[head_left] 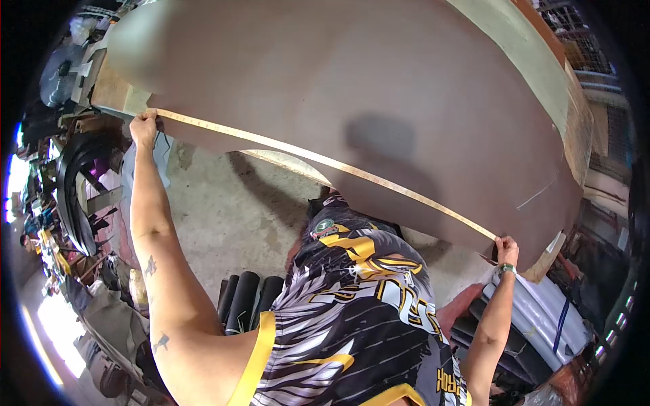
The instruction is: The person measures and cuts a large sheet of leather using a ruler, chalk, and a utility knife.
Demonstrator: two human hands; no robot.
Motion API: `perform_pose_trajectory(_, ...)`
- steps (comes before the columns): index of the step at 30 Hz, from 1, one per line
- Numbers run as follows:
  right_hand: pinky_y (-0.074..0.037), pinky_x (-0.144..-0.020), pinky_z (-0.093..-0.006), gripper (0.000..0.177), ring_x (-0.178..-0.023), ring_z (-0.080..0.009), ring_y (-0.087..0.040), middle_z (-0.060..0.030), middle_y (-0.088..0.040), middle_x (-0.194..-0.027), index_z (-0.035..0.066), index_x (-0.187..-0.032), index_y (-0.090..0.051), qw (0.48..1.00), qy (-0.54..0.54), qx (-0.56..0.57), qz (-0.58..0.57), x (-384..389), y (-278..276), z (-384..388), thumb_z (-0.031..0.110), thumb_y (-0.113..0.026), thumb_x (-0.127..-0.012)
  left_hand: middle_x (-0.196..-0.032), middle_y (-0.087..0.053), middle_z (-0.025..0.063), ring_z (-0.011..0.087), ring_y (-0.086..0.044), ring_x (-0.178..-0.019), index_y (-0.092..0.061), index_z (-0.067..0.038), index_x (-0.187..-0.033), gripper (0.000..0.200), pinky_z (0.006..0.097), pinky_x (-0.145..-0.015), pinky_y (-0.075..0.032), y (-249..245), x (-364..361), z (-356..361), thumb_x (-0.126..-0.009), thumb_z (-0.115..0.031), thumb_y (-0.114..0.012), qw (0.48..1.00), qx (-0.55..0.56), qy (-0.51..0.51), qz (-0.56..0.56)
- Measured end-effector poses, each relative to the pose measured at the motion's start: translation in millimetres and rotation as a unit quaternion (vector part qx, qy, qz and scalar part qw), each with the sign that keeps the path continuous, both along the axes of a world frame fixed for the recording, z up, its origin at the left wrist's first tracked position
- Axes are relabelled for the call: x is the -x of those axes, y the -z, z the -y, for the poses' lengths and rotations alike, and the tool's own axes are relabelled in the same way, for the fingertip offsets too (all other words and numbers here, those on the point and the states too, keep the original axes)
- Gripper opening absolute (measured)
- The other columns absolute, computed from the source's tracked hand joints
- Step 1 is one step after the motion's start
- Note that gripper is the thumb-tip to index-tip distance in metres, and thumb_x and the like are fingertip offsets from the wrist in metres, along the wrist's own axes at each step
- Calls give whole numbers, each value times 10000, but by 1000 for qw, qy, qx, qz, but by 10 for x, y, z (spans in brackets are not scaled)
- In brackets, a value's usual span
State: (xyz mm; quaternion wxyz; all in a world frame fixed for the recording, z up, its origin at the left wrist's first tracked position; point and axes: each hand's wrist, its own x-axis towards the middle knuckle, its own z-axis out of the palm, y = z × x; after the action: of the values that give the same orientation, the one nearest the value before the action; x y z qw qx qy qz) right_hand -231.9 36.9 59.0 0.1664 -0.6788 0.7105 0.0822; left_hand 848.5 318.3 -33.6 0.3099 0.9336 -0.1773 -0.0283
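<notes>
The left fingers (pixel 149 118) and right fingers (pixel 502 244) pinch closed on the measuring tape (pixel 318 158), stretched along the near side of the brown sheet (pixel 284 74). Measuring seems underway; the next move likely calls for steady tension and a reading

Stained grey concrete floor (pixel 210 196), bright light (pixel 61 331) at left, wire mesh (pixel 616 139) at right.

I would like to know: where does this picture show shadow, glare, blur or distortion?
Head view: wide-lens curvature, with black corners; a dark shadow on the brown sheet, beyond the measuring tape; a pale, blurry haze at the sheet's upper-left end; washed-out glare along the left edge; left hand and right hand look fairly clear.
</notes>
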Motion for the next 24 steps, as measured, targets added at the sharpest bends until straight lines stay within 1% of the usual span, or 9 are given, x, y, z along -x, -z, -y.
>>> perform_pose_trajectory(5,-502,-669,-369,296,-674,-170,-578,-107,-659,-709,-30,-843,-662,1000,-17,-1,22,132,39,-2,241,-760,-912,-853,-757,188,301,-748,-828,-780,-37,-923,290,414,-774,-561,-174,124,146,-861,-318,-744,991,-78,25,107)
perform_pose_trajectory(9,-487,-648,-381,269,-655,-179,-522,-112,-600,-696,-12,-803,-610,997,-62,13,40,216,85,119,201,-728,-918,-866,-737,227,393,-732,-880,-784,-44,-902,289,471,-806,-562,-320,347,375,-862,-315,-692,978,-101,1,180)
perform_pose_trajectory(10,-475,-635,-366,260,-662,-153,-488,-61,-563,-687,-13,-787,-581,995,-38,11,89,226,124,138,165,-716,-921,-855,-733,231,407,-725,-849,-784,-45,-896,274,484,-789,-560,-169,206,368,-860,-300,-688,976,-79,-2,203)
perform_pose_trajectory(12,-458,-614,-356,300,-672,-144,-458,-33,-517,-678,-13,-768,-543,994,-59,21,92,249,148,174,172,-721,-923,-877,-742,195,385,-693,-905,-783,-83,-837,249,479,-894,-499,-8,102,419,-849,-323,-719,971,-83,-46,219)
perform_pose_trajectory(13,-457,-608,-365,317,-660,-153,-459,-36,-518,-662,-13,-769,-560,994,-51,26,96,229,127,164,201,-736,-922,-899,-745,151,340,-664,-986,-781,-108,-855,253,452,-963,-453,-189,292,518,-845,-358,-744,982,-77,-75,153)
perform_pose_trajectory(15,-457,-601,-369,350,-624,-174,-462,-49,-525,-636,-17,-780,-586,997,-43,35,59,208,124,168,255,-759,-918,-999,-737,111,315,-618,-1089,-772,-110,-965,297,438,-1012,-439,-300,459,633,-846,-382,-758,977,-88,-130,141)
perform_pose_trajectory(18,-462,-604,-367,363,-617,-184,-468,-64,-534,-640,-19,-774,-576,995,-35,44,84,210,149,183,259,-768,-908,-1125,-703,102,320,-539,-1218,-752,-141,-1106,362,455,-1064,-420,-205,455,640,-849,-394,-766,981,-14,-145,129)
perform_pose_trajectory(23,-464,-624,-357,288,-632,-191,-468,-69,-542,-664,-13,-779,-574,993,-85,60,62,239,171,199,183,-731,-920,-1308,-653,160,405,-470,-1290,-738,-227,-1232,408,504,-1081,-417,-45,464,592,-879,-430,-720,976,-67,-137,158)
perform_pose_trajectory(24,-476,-646,-359,255,-666,-188,-492,-100,-556,-694,-22,-803,-578,986,-42,67,144,477,424,223,161,-712,-922,-1322,-650,167,415,-471,-1289,-745,-228,-1225,403,511,-1065,-429,20,412,564,-900,-455,-673,968,-92,-127,195)
